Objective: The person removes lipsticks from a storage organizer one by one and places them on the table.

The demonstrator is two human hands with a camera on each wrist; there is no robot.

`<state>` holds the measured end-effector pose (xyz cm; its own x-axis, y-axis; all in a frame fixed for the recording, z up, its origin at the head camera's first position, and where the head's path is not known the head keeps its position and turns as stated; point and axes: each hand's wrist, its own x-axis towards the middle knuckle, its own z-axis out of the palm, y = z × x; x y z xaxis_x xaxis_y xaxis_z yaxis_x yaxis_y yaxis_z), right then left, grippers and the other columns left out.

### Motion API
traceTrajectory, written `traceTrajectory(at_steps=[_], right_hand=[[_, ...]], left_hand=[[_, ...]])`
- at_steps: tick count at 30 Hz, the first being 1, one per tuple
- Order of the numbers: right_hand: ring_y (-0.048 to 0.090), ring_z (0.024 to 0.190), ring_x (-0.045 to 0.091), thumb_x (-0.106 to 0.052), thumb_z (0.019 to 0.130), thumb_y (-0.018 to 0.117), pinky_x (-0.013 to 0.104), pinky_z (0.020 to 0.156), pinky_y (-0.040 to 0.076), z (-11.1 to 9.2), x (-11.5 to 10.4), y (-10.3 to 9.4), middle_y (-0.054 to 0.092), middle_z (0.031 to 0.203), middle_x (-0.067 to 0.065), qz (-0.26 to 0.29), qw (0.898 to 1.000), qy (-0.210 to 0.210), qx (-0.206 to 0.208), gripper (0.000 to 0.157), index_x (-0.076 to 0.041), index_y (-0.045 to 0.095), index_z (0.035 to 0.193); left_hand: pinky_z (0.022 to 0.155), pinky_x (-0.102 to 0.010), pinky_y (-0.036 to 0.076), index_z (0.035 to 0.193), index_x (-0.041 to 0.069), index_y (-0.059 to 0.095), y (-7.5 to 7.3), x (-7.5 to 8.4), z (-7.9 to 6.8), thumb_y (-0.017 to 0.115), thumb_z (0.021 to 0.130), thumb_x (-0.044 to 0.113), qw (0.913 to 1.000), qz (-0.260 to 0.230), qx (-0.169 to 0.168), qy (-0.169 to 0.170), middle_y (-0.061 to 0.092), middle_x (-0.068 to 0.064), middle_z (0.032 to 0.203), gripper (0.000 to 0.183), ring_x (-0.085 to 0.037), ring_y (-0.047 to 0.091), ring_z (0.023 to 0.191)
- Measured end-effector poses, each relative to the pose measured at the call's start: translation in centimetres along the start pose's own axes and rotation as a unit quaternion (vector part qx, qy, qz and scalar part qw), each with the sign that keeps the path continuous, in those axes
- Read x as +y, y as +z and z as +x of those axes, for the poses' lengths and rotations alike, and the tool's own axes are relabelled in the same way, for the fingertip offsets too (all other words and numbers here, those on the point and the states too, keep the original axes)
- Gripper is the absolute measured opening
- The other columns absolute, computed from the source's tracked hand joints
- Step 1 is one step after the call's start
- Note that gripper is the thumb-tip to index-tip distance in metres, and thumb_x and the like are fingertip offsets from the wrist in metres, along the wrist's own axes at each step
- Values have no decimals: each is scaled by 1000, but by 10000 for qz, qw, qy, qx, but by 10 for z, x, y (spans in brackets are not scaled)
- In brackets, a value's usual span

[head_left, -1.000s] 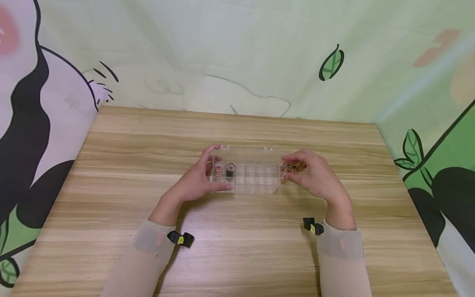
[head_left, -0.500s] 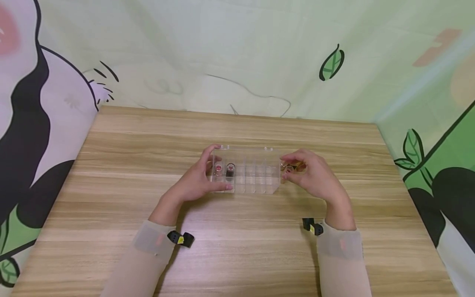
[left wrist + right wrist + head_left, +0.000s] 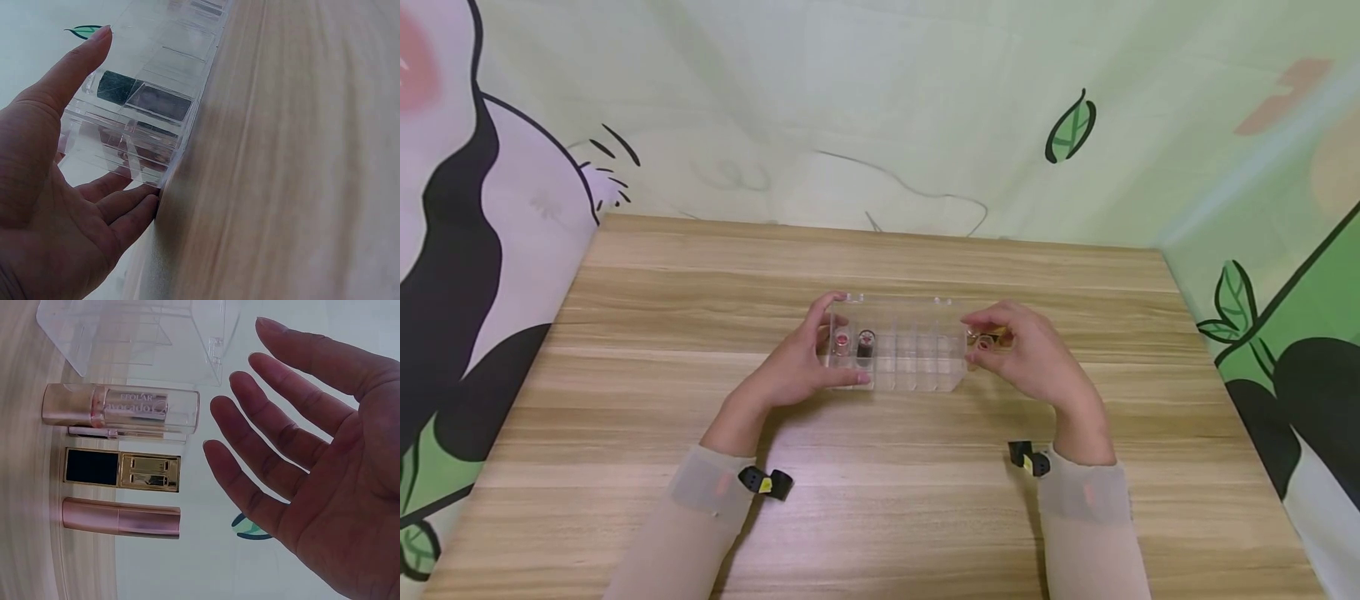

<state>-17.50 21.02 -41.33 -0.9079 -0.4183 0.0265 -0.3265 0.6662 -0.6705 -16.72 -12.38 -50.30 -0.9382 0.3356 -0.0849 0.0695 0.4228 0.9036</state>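
My left hand [image 3: 793,354] grips the left end of a clear divided lipstick organizer [image 3: 917,367], thumb along the front and fingers round the end. Inside at its left stand a red-topped tube [image 3: 841,342] and a dark tube [image 3: 866,345]. At the organizer's right end is my right hand [image 3: 1033,350], its fingers extended around a row of upright lipsticks. In the right wrist view these are a clear-capped tube [image 3: 134,407], a slim tube [image 3: 94,432] behind it, a black-and-gold one [image 3: 92,467] and a pink metallic one [image 3: 122,519]. The fingers stand apart from them there.
The organizer stands on a wood-grain table [image 3: 887,500]. A printed cloth backdrop [image 3: 850,108] rises behind the table and along both its sides. Several of the organizer's right-hand compartments show no tubes.
My right hand has shifted slightly left, its fingertips closer to the organizer's right end. The left hand, organizer and lipsticks have stayed in place.
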Motion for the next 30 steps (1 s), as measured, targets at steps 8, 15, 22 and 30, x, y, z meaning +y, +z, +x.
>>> traceTrajectory(at_steps=[8, 15, 22, 30], right_hand=[[65, 109, 29, -10, 87, 84, 51, 91, 56, 0, 0, 3, 69, 116, 13, -73, 10000, -67, -9, 40, -8, 72, 125], [66, 101, 30, -10, 87, 84, 51, 89, 55, 1, -1, 4, 69, 116, 14, -95, 9999, -111, -15, 40, -8, 72, 125], [65, 105, 28, -10, 86, 84, 49, 89, 56, 2, -1, 6, 69, 116, 11, -112, 9998, -180, -15, 41, -9, 72, 125], [67, 102, 29, -8, 87, 84, 51, 87, 57, 3, -2, 7, 69, 119, 12, 29, 9994, -346, -7, 41, -8, 71, 126]], left_hand=[[121, -62, 34, 156, 45, 16, -1, 1, 0, 94, 71, 50, 9999, 121, -7, 5, 53, -6, 147, 115, -40, 45, 147], [121, -63, 33, 157, 42, 16, -1, 1, 0, 94, 72, 50, 9999, 120, -10, -9, 52, -7, 148, 115, -40, 43, 148], [122, -62, 32, 158, 42, 15, 0, 2, 0, 94, 72, 50, 9999, 126, 9, -9, 51, -9, 150, 117, -39, 43, 149], [122, -62, 33, 156, 46, 15, -1, 1, 0, 93, 72, 50, 10000, 95, -18, -2, 51, -9, 149, 115, -39, 43, 148]])
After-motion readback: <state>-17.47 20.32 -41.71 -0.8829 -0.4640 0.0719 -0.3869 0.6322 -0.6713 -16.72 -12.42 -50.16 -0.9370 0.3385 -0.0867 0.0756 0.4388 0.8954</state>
